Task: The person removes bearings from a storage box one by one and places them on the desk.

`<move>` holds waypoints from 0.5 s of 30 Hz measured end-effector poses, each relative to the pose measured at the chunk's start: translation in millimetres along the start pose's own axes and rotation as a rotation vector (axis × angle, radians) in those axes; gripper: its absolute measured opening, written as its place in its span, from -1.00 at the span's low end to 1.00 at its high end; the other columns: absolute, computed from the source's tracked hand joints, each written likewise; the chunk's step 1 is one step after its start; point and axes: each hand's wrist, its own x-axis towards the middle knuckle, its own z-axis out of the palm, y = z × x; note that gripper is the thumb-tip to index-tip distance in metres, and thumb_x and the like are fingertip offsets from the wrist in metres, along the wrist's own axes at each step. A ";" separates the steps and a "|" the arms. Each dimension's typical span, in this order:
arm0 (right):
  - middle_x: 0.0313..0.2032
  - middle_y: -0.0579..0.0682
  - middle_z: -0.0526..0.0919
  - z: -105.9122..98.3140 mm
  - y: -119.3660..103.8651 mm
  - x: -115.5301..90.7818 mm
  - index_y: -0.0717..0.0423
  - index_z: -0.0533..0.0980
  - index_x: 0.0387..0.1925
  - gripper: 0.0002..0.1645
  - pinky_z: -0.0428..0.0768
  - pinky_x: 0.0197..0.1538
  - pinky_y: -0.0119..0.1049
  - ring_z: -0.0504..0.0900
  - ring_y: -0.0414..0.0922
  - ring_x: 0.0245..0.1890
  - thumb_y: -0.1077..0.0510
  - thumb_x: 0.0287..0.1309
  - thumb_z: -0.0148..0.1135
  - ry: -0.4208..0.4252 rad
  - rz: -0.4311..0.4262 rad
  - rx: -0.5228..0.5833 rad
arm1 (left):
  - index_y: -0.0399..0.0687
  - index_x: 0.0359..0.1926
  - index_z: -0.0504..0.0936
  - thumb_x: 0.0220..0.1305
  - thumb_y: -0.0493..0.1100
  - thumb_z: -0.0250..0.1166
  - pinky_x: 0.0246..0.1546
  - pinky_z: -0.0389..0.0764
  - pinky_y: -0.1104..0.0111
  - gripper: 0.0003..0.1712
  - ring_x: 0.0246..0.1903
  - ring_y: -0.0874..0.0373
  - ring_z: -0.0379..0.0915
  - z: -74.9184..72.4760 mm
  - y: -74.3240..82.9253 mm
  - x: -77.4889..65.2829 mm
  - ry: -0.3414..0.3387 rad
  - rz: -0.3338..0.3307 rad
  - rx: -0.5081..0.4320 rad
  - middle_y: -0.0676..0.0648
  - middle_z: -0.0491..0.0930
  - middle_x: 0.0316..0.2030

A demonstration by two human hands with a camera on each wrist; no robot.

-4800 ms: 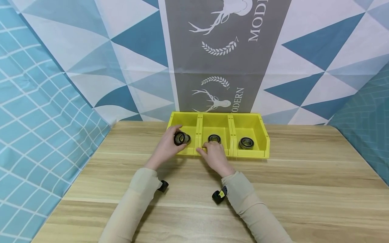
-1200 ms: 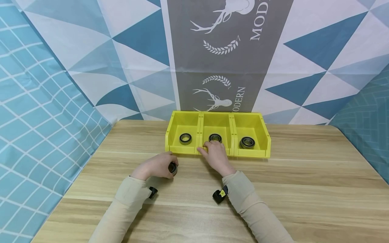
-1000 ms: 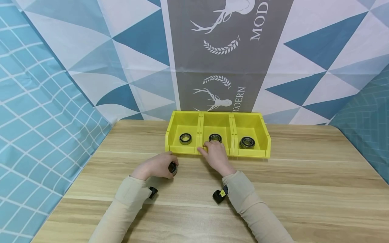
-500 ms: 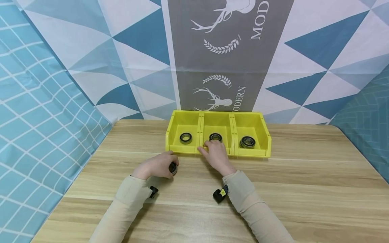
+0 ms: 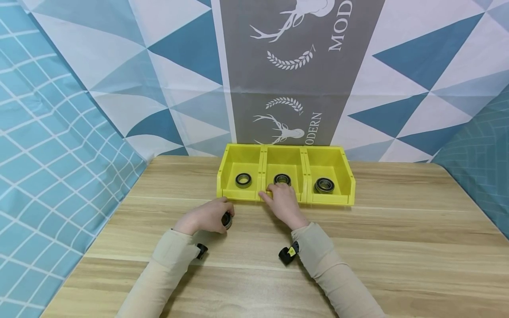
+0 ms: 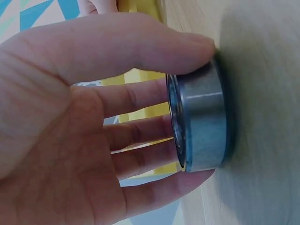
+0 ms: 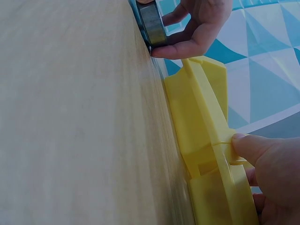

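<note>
My left hand [image 5: 204, 216] holds a ball bearing [image 5: 228, 223], a steel ring with dark faces, at the tabletop before the left yellow bin [image 5: 243, 154]. In the left wrist view, thumb and fingertips grip the outer rim of the bearing [image 6: 204, 122], which stands low over the wood. My right hand [image 5: 283, 204] is at the front of the middle yellow bin [image 5: 283, 155]. Its thumb rests outside on the front edge [image 7: 225, 150], and its fingers curl over the wall, partly hidden. Just beyond them lies another bearing [image 5: 282, 175].
One bearing [image 5: 243, 186] lies in the left bin. In the right yellow bin [image 5: 330, 200], bearings [image 5: 318, 187] appear stacked. The three joined bins stand at the back of the wooden table [image 5: 254, 282], against a patterned cloth backdrop [image 5: 187, 57].
Since the earliest frame, my left hand has carried a bearing from the left bin down to the table in front. My right hand stays put. Over the last second, nothing visibly moves.
</note>
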 end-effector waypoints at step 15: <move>-0.16 0.09 0.62 1.0 0.5 1.0 0.14 0.56 -0.19 -0.50 0.35 0.01 -0.06 0.48 0.08 -0.01 -0.20 0.18 0.02 -0.007 0.007 -0.003 | -0.12 -0.21 0.50 -0.25 -0.28 0.45 -0.21 0.43 0.25 -0.53 -0.27 0.11 0.30 0.8 -0.9 0.4 -0.002 0.013 0.010 -0.05 0.37 -0.25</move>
